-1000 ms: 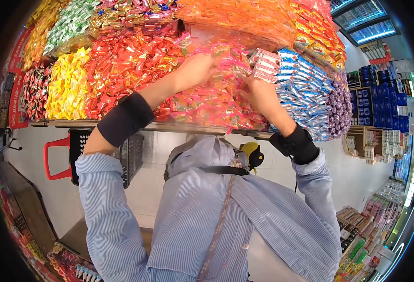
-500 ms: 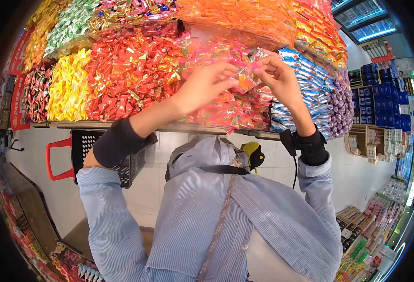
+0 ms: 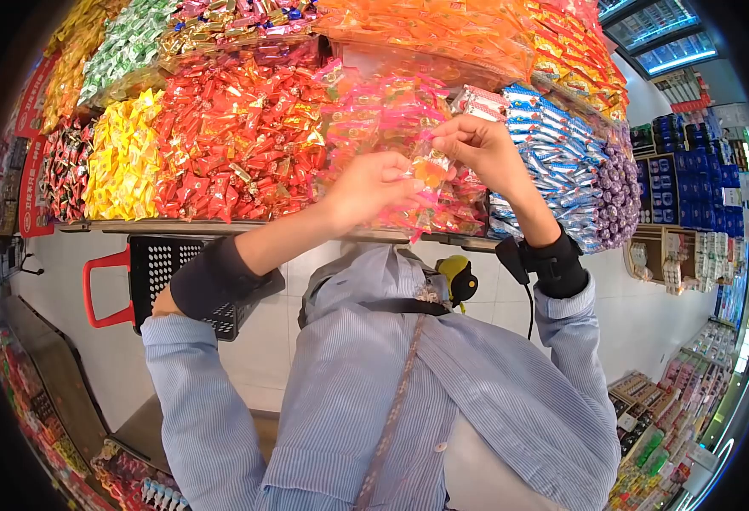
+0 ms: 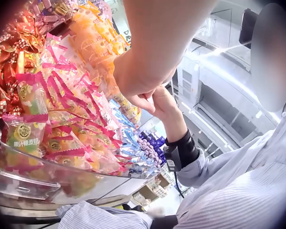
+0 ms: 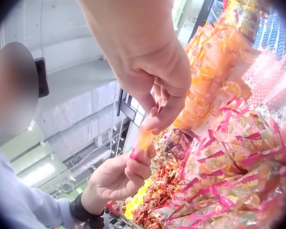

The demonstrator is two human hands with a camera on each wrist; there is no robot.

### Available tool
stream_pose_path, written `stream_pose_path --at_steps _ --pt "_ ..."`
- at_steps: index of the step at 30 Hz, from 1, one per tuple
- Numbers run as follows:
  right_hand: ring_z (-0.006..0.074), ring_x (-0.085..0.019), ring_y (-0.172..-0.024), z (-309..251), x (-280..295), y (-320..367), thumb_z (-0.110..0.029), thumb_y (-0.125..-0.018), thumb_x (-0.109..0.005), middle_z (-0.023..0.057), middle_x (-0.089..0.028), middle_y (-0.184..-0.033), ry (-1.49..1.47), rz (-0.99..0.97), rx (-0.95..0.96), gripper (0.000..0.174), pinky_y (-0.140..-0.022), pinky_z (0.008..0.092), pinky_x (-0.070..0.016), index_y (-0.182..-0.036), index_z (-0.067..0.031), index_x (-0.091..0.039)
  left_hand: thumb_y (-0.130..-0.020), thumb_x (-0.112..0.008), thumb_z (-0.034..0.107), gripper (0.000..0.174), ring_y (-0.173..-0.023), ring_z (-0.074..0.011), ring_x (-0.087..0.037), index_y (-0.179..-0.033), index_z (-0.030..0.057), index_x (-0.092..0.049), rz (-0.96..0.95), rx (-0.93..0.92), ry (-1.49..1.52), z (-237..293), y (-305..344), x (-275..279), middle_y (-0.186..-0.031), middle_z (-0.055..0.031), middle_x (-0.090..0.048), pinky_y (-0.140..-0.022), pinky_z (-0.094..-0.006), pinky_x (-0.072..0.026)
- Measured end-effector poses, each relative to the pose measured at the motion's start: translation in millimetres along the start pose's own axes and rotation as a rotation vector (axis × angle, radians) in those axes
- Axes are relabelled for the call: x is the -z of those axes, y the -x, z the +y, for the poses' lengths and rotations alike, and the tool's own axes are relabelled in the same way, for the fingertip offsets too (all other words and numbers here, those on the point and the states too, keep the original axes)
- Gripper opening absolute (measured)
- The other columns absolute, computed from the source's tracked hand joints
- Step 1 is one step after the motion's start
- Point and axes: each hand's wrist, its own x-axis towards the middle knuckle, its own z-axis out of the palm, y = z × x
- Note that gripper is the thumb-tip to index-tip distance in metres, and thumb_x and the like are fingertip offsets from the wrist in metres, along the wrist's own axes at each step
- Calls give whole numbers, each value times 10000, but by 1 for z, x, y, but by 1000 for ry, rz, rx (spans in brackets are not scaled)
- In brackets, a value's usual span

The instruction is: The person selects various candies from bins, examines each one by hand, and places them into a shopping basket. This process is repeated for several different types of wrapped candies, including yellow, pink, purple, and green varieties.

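Note:
Between my two hands is a small clear candy packet [image 3: 431, 172] with pink ends and an orange sweet inside. My left hand [image 3: 368, 189] pinches its near end between thumb and fingers. The far end is pinched by my right hand [image 3: 487, 152]. In the right wrist view the packet [image 5: 144, 138] is stretched between the fingertips of both hands. The left wrist view mostly hides it behind my left hand [image 4: 145, 81]. Below and beyond the hands lies a heap of similar pink-ended candy packets [image 3: 383, 106], in a bin with a clear front wall [image 4: 26, 186].
Red-wrapped candies [image 3: 238, 128] and yellow ones [image 3: 123, 157] lie to the left. Blue-and-white sticks [image 3: 549, 162] and purple candies [image 3: 617, 196] are on the right. Orange packets [image 3: 430, 38] fill the row behind. A black basket [image 3: 170, 264] with a red handle stands below the display edge.
Both hands were down in the pink packets, then rose holding one packet between them. Since then the packet and left hand have come slightly nearer my body.

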Motion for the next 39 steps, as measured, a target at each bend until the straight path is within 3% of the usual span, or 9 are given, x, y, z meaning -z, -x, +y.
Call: stream_pose_path --at_steps 4,14,16,20,23,26,29,35,39 --pt "67 -556 -492 -2 0 0 -108 -808 -575 9 -584 -634 1 7 0 109 -416 180 -388 -858 -13 -594 -834 -533 73 109 -794 -139 -589 -918 10 -507 -7 -11 7 0 -1 0 -886 -60 -590 -727 -270 -492" --pt "72 -568 -677 -8 10 2 -52 -794 -585 30 -601 -777 -88 -41 4 132 -578 192 -458 -908 5 -550 -827 -537 62 150 -787 -132 -593 -956 -10 -509 42 -72 -79 9 -15 7 -861 -67 -602 -721 -259 -490" --pt "57 -562 -650 -5 18 4 -28 -782 -587 14 -598 -763 -91 25 83 104 -535 181 -452 -879 -7 -555 -820 -547 61 141 -782 -129 -596 -942 -6 -526 29 -184 -179 13 -17 11 -855 -61 -605 -710 -254 -487" --pt "65 -564 -704 16 33 11 -17 -766 -600 14 -593 -762 122 193 154 92 -621 205 -472 -840 -8 -546 -800 -567 61 126 -769 -132 -607 -908 -1 -555 89 -297 -665 13 -16 32 -860 -73 -615 -701 -244 -475" --pt "93 -575 -732 27 30 24 -1 -758 -592 37 -593 -784 247 201 128 97 -673 233 -482 -837 6 -536 -786 -570 75 135 -779 -187 -609 -904 9 -567 13 -319 -933 6 -14 40 -863 -98 -612 -715 -269 -468" --pt "129 -585 -748 41 27 30 10 -752 -583 55 -587 -792 292 223 128 102 -708 251 -486 -839 19 -531 -770 -559 86 189 -802 -259 -579 -949 24 -561 -50 -469 -1258 -10 -17 43 -853 -122 -593 -728 -322 -456" --pt "156 -598 -744 38 16 35 27 -746 -560 71 -597 -809 297 230 49 98 -667 268 -496 -841 9 -540 -752 -549 91 217 -817 -290 -544 -964 43 -556 -122 -412 -1390 -16 -24 35 -820 -114 -577 -732 -367 -441" --pt "181 -610 -725 40 6 33 28 -733 -556 100 -608 -832 342 293 53 128 -618 270 -490 -856 -4 -545 -742 -521 88 155 -831 -271 -536 -890 53 -546 -57 -672 -1666 -31 -40 27 -777 -116 -560 -705 -371 -447" --pt "174 -607 -709 42 7 33 23 -729 -558 103 -606 -816 274 340 57 136 -602 270 -484 -860 -10 -544 -751 -513 106 112 -803 -300 -545 -837 41 -543 14 -546 -1647 -20 -50 33 -761 -133 -560 -667 -393 -451"
